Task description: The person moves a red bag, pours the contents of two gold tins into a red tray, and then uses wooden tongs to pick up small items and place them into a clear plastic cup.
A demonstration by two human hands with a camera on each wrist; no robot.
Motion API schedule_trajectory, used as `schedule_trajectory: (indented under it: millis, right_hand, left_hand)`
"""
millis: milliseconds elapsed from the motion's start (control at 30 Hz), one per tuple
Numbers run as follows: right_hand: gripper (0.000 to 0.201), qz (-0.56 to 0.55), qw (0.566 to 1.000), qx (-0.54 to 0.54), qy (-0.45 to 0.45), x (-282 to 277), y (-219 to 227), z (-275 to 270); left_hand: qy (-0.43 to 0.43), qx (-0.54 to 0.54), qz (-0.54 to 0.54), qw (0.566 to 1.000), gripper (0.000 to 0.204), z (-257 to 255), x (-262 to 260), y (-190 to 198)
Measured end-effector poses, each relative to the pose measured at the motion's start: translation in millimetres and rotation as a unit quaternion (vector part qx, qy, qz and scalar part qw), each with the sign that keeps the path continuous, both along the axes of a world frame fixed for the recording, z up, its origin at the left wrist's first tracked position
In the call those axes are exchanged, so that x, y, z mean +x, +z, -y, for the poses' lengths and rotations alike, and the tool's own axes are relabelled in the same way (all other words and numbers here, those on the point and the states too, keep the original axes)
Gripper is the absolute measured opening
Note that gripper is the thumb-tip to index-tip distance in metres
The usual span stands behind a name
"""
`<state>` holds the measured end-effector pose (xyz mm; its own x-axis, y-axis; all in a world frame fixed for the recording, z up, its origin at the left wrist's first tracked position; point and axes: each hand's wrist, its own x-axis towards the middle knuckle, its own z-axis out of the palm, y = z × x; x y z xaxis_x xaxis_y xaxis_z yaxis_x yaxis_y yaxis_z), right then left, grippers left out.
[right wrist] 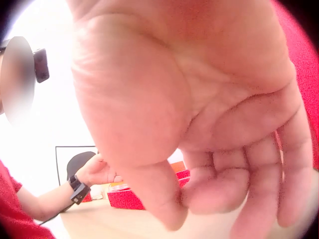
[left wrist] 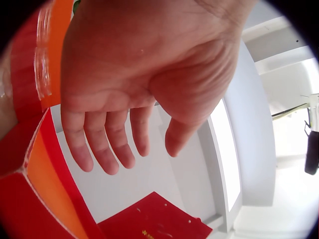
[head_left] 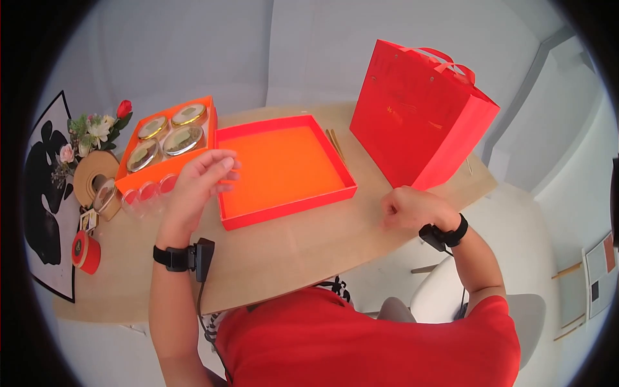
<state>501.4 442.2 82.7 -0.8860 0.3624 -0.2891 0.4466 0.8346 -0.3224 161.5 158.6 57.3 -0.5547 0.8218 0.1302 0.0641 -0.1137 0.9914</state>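
My left hand (head_left: 201,184) hovers over the near left side of the shallow red tray (head_left: 293,203) with the orange floor. In the left wrist view its palm and loosely bent fingers (left wrist: 102,149) hold nothing. Low beside the tall red paper bag (head_left: 416,116), my right hand (head_left: 416,208) is over the table's right part. Seen in the right wrist view, the fingers (right wrist: 264,199) curl loosely with nothing in them. Left of the tray is an orange box (head_left: 209,122) with several round jars (head_left: 184,140) with gold or silver rims.
Several small clear cups (head_left: 148,191) stand before the orange box. Further left are flowers (head_left: 97,132), a round wooden piece (head_left: 87,174), a red tin (head_left: 87,251) and a framed picture (head_left: 45,193). Thin gold sticks (head_left: 336,145) lie between tray and bag. A white chair (head_left: 445,284) stands by the table (head_left: 309,248).
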Motion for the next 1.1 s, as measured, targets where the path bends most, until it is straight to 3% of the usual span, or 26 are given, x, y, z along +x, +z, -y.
schedule_trajectory:
  millis: [100, 200, 267, 300, 400, 500, 600, 800, 1000, 1100]
  right_hand:
    - [0.022, -0.037, 0.999, 0.008, 0.015, 5, -7, -9]
    - [0.04, -0.093, 0.995, -0.022, 0.039, 12, -11, -11]
    - [0.053, -0.085, 0.996, 0.002, 0.004, 10, -14, -21]
    - [0.045, -0.113, 0.993, 0.016, 0.031, 11, -16, -24]
    - [0.043, -0.022, 0.999, 0.026, 0.032, 15, -4, -20]
    - [0.041, 0.048, 0.997, 0.051, -0.021, 25, 14, -2]
    - [0.041, -0.077, 0.995, 0.021, -0.067, 41, 11, -9]
    - [0.038, -0.134, 0.98, -0.051, -0.135, 43, 30, -12]
    - [0.043, -0.175, 0.976, -0.045, -0.12, 36, 22, -19]
    - [0.044, -0.11, 0.986, -0.026, -0.119, 36, 11, -22]
  left_hand:
    - [-0.001, 0.003, -0.007, 1.0, 0.03, -2, 1, 4]
    - [-0.005, 0.003, -0.01, 1.0, 0.032, -3, 1, 1]
    - [-0.009, 0.011, -0.01, 1.0, 0.033, -2, -2, -1]
    - [-0.004, 0.016, -0.006, 1.0, 0.035, -1, -4, -3]
    - [0.0, 0.016, 0.004, 1.0, 0.036, 2, -11, -5]
    - [0.001, 0.019, 0.006, 1.0, 0.037, 2, -14, -5]
    - [0.001, 0.017, 0.003, 1.0, 0.038, 2, -13, -6]
    - [0.02, 0.015, 0.005, 1.0, 0.038, 3, -10, -5]
    - [0.013, 0.01, -0.002, 1.0, 0.036, -1, -5, -5]
    - [0.002, 0.006, -0.003, 1.0, 0.036, 0, -6, -6]
